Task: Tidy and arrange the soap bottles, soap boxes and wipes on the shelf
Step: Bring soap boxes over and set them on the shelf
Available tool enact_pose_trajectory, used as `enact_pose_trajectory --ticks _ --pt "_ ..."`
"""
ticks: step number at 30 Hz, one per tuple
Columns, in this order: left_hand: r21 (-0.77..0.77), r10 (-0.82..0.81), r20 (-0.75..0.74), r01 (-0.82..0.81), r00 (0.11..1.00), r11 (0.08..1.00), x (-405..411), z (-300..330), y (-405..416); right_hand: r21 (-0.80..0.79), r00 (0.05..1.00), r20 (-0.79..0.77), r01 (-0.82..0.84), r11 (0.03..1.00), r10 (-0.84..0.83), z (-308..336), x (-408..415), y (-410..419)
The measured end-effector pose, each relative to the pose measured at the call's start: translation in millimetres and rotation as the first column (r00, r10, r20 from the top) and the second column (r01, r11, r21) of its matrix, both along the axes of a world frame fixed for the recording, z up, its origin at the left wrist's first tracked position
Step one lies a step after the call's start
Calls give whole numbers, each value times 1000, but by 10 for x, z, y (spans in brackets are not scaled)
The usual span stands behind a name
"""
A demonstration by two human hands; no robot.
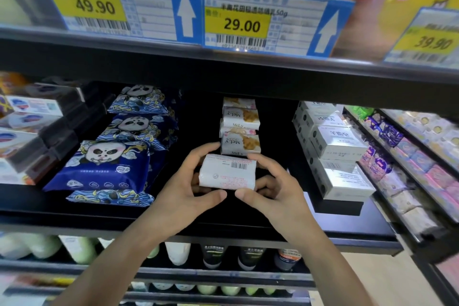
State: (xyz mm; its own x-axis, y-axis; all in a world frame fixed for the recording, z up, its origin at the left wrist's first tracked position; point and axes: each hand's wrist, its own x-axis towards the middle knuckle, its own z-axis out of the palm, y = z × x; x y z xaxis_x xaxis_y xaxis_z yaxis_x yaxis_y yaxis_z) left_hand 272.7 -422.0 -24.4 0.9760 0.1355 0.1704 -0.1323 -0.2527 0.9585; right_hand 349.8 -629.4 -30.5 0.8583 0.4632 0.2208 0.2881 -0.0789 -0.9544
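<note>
— What have the fingers got?

— I see both sets curled round one white soap bar (pixel 227 171), barcode face up: left hand (pixel 191 181) on its left end, right hand (pixel 275 185) on its right, thumbs along the near edge.

— Where is it?

— Held just above the black shelf (pixel 347 221), directly in front of the MeLy soap stack (pixel 239 126). Blue panda wipes (pixel 104 164) lie left, white soap boxes (pixel 332 146) right.

place: shop | evidence: price tags (pixel 242 25) on shelf edge (pixel 223 64); stocked wipes packs (pixel 104 166)
</note>
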Motion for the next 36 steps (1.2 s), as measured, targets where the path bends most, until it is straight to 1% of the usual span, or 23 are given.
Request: enact_pose_trajectory --ticks 6,26,30,36 --pt "-48 10 23 -9 1000 999 -3 -23 8 -14 1000 -30 9 1000 -9 -16 7 -2" --pt "-91 6 48 -1 999 996 17 -28 8 -19 1000 13 -7 1000 7 46 -74 20" --pt "-74 -9 45 12 999 997 28 -34 -4 -14 999 36 16 1000 -15 8 -45 28" --pt "-72 -32 48 35 998 997 31 -39 5 2 999 51 0 1000 0 -11 -30 31"
